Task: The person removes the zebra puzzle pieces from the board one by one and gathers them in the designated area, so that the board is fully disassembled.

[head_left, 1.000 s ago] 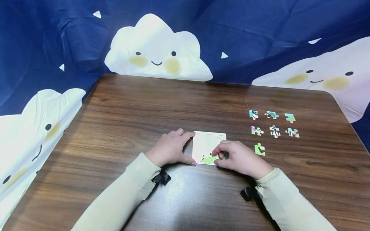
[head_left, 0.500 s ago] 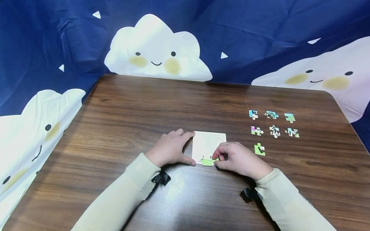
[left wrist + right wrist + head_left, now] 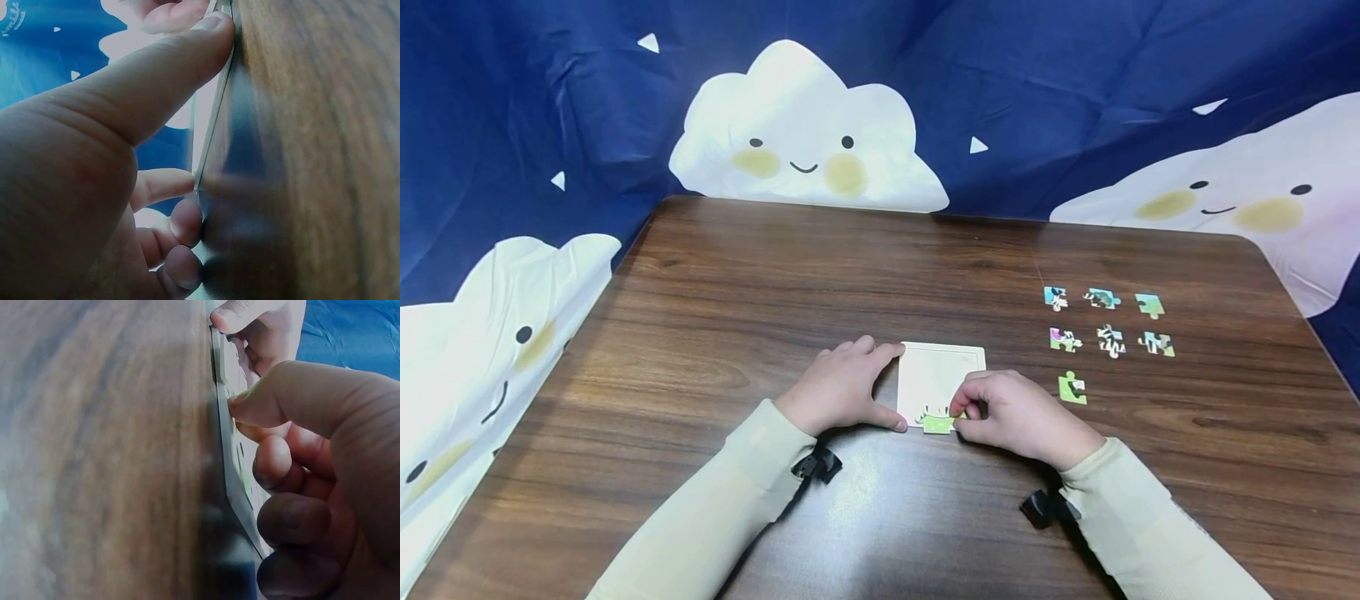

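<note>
A small square white puzzle board lies on the table in the head view. My left hand spans its left edge, thumb at the near corner and forefinger at the far one. My right hand pinches a green puzzle piece with thumb and forefinger at the board's near edge. The piece sticks out slightly past that edge. More green shows to its right, partly hidden by the fingers. In the right wrist view the thumb presses close to the board's side, other fingers curled.
Several loose puzzle pieces lie in rows right of the board, among them a zebra-striped piece and a green piece nearest my right hand. The brown wooden table ends at a blue curtain with printed clouds.
The green piece has turned from tilted to nearly straight and shifted slightly left and toward me, past the board's near edge. My left hand has stayed in place.
</note>
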### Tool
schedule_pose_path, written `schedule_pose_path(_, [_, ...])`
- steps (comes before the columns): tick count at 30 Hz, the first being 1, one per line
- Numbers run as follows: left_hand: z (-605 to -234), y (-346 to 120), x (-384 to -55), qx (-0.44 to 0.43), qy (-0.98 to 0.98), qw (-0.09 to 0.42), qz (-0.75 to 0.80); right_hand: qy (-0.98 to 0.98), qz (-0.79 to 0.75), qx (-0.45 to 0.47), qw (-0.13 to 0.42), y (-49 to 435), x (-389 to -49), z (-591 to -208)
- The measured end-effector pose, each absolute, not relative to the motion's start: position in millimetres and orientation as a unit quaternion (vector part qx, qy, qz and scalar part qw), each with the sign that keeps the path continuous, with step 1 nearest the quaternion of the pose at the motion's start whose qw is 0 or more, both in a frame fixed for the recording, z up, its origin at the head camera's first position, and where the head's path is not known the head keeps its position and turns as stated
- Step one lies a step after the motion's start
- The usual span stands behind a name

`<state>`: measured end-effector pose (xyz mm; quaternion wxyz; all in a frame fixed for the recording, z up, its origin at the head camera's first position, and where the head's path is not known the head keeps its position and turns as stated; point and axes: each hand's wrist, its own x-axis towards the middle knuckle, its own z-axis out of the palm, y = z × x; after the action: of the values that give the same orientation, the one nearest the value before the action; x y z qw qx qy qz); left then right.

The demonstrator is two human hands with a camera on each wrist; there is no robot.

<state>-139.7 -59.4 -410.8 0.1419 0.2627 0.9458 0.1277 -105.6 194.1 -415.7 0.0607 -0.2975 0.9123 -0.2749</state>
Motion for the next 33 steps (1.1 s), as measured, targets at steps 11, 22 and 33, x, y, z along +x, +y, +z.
schedule_pose_path(11, [-409.1,-58.8,-138.8,0.261,0.946,0.143,0.129,0.912,-0.258,-0.311,0.068,196.1,-100.0,-412.7])
schedule_pose_path(22, [-409.3,-60.2,-139.5,0.260,0.947,0.143,0.125,0.909,-0.268,-0.315,0.050,193.2,-99.8,-415.4])
schedule_pose_path(33, [-410.4,-60.1,-138.9,0.262,0.947,0.139,0.122,0.903,-0.316,-0.288,0.040,202.5,-96.4,-418.5])
